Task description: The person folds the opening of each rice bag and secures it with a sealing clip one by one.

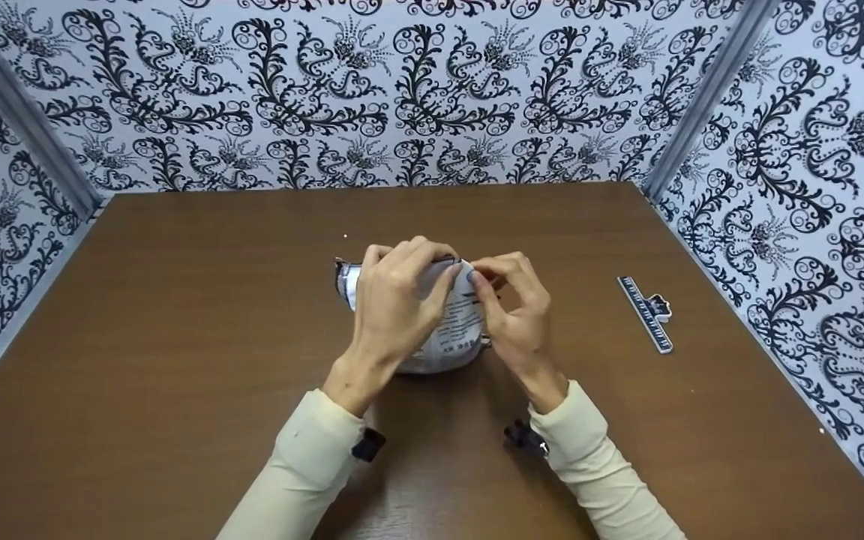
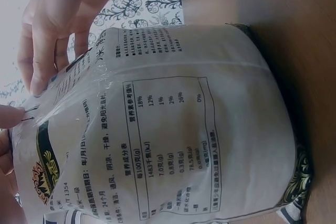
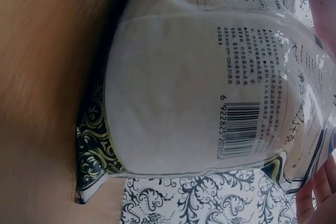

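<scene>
A plump, pale plastic bag of rice (image 1: 458,322) with dark printing stands upright on the table, its patterned dark base visible in both wrist views. My left hand (image 1: 398,300) reaches over it and grips the upper edge between thumb and fingers. On the other side, my right hand (image 1: 518,315) pinches the same edge, thumb and fingertips close beside the left thumb. The left wrist view shows a printed nutrition panel on the rice bag (image 2: 168,145). A barcode faces the right wrist camera on the bag's side (image 3: 163,93). Beneath the hands, the plastic is creased.
To the right lies a flat clip (image 1: 649,315) with a piano-key pattern along its bar. The brown wooden table (image 1: 214,337) is bounded at the back and sides by walls with black-and-white scroll wallpaper (image 1: 454,97).
</scene>
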A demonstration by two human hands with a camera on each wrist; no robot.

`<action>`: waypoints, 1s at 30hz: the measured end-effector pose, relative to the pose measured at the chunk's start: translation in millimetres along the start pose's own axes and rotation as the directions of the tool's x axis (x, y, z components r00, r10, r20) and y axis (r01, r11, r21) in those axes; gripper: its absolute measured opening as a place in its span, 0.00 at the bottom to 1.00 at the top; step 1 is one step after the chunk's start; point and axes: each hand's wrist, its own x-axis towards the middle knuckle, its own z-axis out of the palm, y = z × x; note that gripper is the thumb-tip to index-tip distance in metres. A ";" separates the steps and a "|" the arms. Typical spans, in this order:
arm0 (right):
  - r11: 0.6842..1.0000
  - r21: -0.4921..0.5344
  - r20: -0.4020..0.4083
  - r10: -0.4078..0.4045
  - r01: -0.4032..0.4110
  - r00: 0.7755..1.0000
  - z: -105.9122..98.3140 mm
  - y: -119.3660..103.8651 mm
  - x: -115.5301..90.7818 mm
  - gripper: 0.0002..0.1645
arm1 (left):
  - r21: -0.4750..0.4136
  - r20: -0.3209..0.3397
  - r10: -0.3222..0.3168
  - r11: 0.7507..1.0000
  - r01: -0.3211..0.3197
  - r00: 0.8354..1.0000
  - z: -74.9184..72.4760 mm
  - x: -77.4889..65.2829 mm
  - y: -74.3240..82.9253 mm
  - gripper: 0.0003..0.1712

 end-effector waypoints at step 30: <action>0.999 -0.010 0.012 0.031 -0.031 0.999 1.0 -1.7 3.8 0.06 | -0.013 -0.077 0.020 1.000 -0.021 0.997 4.7 0.8 0.0 0.04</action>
